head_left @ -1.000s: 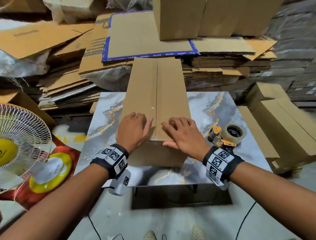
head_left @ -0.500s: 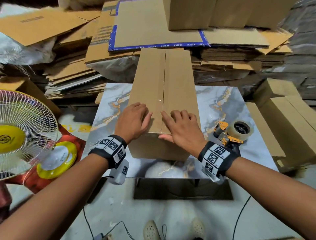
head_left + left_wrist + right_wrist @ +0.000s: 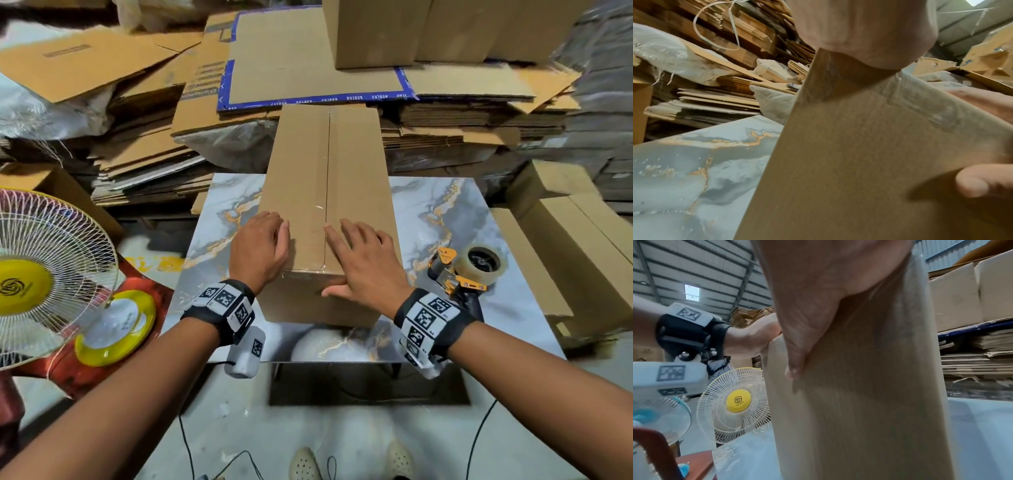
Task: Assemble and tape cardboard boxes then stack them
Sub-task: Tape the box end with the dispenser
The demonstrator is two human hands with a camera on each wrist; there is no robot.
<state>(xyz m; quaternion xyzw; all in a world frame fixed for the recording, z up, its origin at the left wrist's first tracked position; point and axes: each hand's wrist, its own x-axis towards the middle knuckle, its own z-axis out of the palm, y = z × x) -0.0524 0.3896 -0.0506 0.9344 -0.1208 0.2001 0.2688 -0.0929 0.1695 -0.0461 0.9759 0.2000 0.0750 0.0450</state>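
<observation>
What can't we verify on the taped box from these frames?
- Box far end and underside: hidden by its own body in the head view.
- Tape end on the near face: covered by right hand thumb; blurred in the left wrist view.
- Left hand palm contact: hidden by the hand.

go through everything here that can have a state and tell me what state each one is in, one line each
Cardboard box: flaps closed, clear tape along the centre seam, standing on the marble-pattern table.
Left hand: resting on the box top near the front edge, fingers relaxed.
Right hand: fingers flat on the box top, thumb down the front face.
Tape dispenser: lying on the table right of the box, unheld.
Fan: blades blurred, seemingly running.
</observation>
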